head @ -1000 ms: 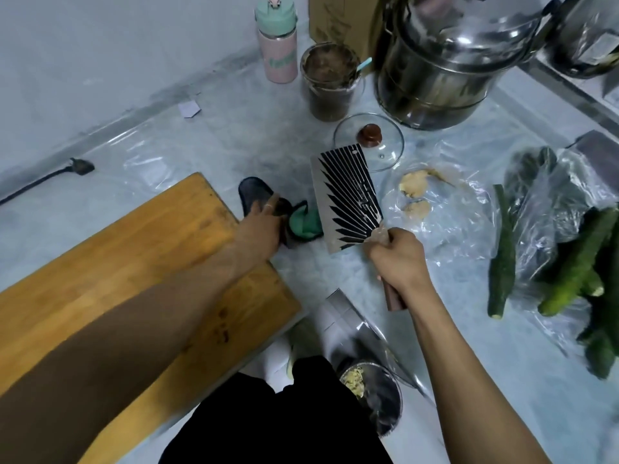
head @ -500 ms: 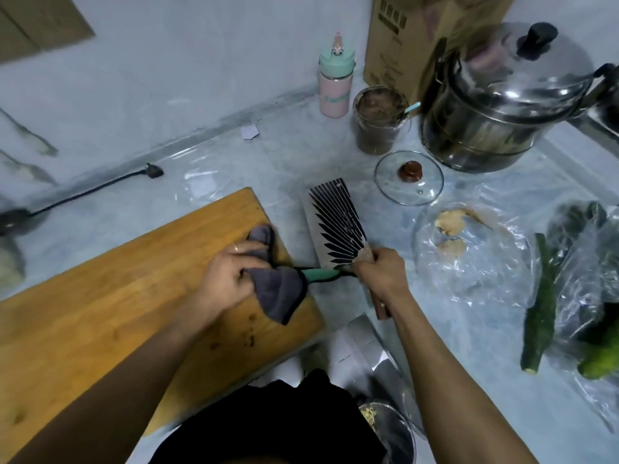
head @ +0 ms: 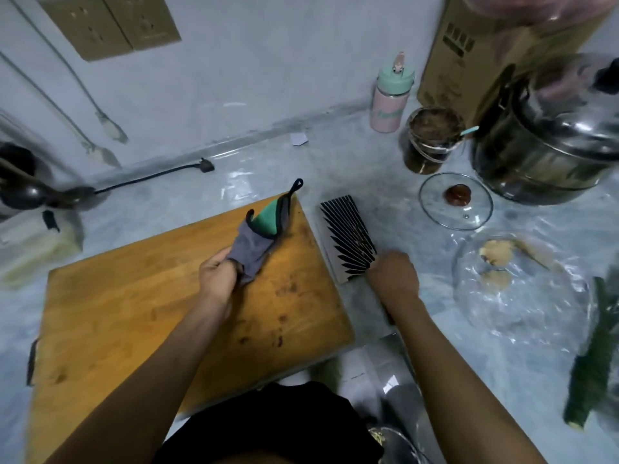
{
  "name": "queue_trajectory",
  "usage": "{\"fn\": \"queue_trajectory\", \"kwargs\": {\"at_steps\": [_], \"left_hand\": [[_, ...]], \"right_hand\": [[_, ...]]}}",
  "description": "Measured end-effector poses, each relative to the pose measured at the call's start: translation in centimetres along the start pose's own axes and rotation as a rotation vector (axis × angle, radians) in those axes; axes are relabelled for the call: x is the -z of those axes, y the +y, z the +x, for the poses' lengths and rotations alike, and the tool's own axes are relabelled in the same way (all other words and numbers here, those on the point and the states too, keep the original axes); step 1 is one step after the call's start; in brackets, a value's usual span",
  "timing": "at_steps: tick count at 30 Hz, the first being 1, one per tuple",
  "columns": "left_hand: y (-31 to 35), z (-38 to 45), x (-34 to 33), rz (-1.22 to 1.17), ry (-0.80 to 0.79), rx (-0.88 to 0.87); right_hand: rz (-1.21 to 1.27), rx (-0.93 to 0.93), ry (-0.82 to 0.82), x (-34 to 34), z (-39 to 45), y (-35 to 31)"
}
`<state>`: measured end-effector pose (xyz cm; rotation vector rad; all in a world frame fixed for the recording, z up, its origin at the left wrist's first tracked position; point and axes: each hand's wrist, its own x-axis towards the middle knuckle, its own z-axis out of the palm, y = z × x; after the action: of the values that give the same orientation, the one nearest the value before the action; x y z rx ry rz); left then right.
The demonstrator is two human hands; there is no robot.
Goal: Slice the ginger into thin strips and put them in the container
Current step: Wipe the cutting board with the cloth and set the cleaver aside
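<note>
My left hand [head: 217, 276] pinched a grey-green cloth [head: 259, 241] over the cutting board [head: 134, 313]; at its three o'clock, my right hand [head: 393, 279] clenched the cleaver [head: 346, 241].

grey-and-green cloth [head: 259, 241] lies on the wooden cutting board [head: 140, 316]; black-striped steel cleaver [head: 346, 241] just right of it; round glass lid [head: 456, 200] before the steel pot [head: 549, 152].

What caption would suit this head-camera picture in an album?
Left hand holds a cloth over the board; right hand grips the cleaver beside it.
</note>
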<state>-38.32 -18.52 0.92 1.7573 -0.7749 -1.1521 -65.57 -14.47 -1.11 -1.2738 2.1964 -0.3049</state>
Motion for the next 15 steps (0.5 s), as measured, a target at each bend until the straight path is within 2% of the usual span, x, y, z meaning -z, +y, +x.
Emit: {"fn": "queue_trajectory", "kwargs": {"at_steps": [5,8,11,15], "left_hand": [[0.2,0.7,2.7,0.026,-0.036,-0.054],[0.8,1.7,6.3,0.028,0.008,-0.078],[1.5,2.4,11.1,0.003,0.09,-0.11],[1.3,3.7,19.9,0.042,0.183,-0.129]], "right_hand": [[0.123,0.176,0.031,1.3,-0.7,-5.8],[0.188,0.294,0.006,0.8,-1.1,-10.5],[0.184,0.405,-0.074,-1.0,-1.5,-16.2],[0.12,0.469,-0.288,-5.9,-2.8,-24.5]]}}
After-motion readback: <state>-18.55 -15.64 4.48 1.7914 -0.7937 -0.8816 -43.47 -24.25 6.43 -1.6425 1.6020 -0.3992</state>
